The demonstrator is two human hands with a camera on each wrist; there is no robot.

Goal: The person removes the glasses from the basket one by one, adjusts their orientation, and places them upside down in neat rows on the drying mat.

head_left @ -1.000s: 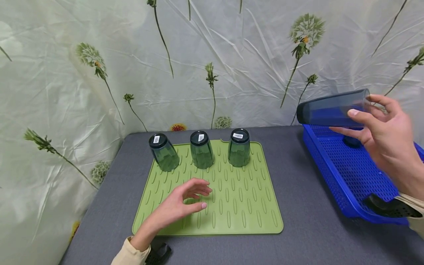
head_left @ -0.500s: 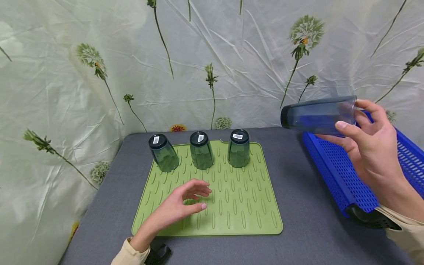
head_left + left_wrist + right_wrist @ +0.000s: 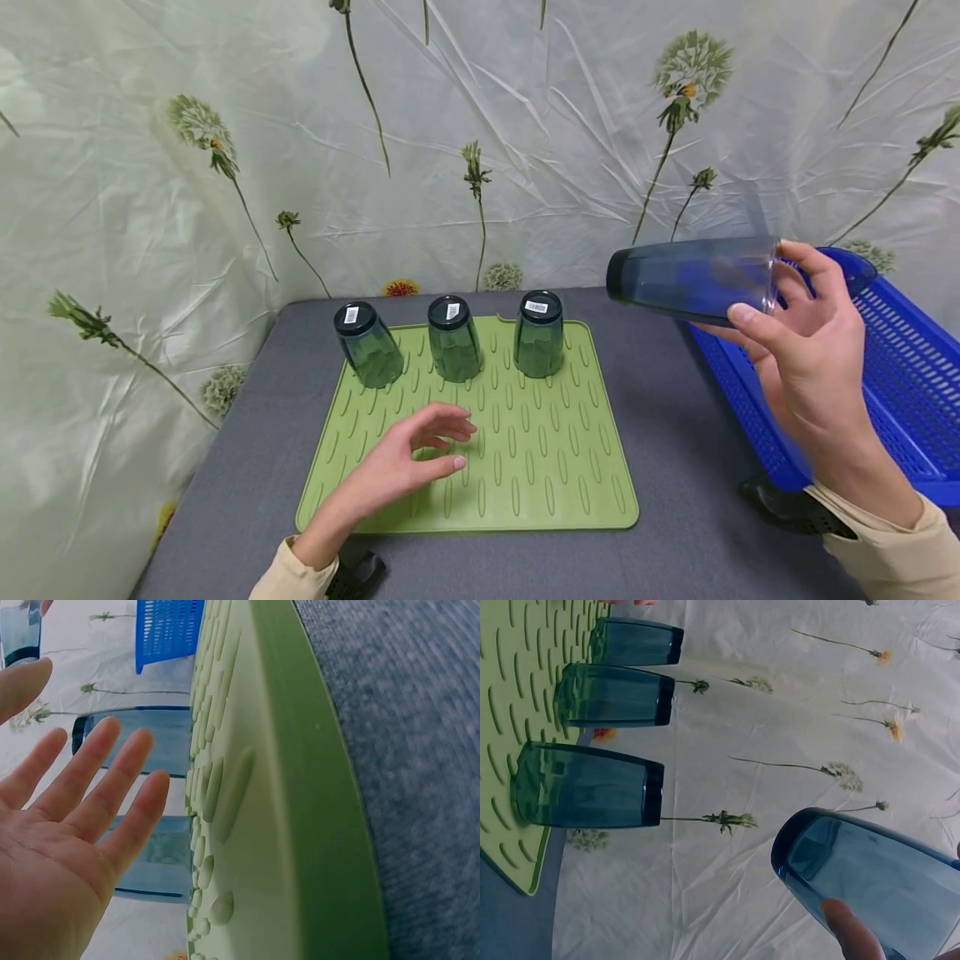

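Note:
My right hand (image 3: 813,367) pinches a blue-tinted drinking glass (image 3: 693,273) near its rim, thumb on one side and fingers on the other. The glass (image 3: 877,877) lies sideways in the air, dark thick base toward the left. Three similar glasses stand upside down along the back of a green ribbed mat (image 3: 517,467): a left glass (image 3: 369,346), a middle glass (image 3: 454,340) and a right glass (image 3: 538,335). Each base bears a white barcode label. My left hand (image 3: 408,454) hovers over the mat's front left, fingers relaxed and apart from the thumb, holding nothing.
A blue perforated basket (image 3: 911,400) stands on the right of the grey cloth-covered table (image 3: 660,467), partly behind my right arm. A pale curtain with dandelion prints (image 3: 570,150) hangs close behind the table.
My right hand has carried the glass leftward and slightly down, from over the basket toward the mat. The left hand and the three standing glasses have stayed put.

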